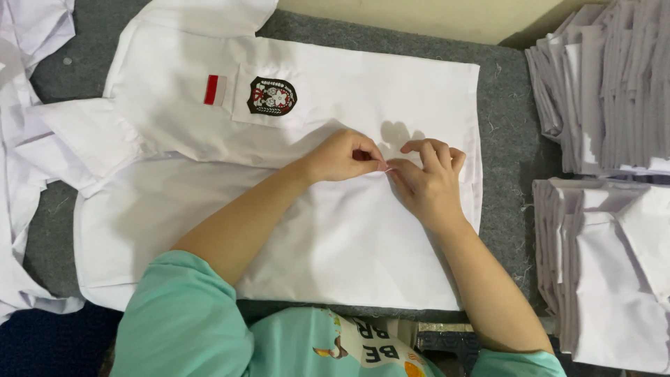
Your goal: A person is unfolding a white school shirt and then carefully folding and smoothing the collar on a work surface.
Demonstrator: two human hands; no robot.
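Left hand [343,155] and right hand [427,183], fingers curled, fingertips meeting, pinched the placket edge of white school shirt [335,230] on grey surface [509,139].

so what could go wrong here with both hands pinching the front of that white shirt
1. The left hand and right hand pinch the white shirt at one small spot on the front; a hard tug might pucker or crease the smoothed cloth.
2. The shirt's right edge lies close to the stacks of folded white shirts; a wide elbow move could knock them askew.
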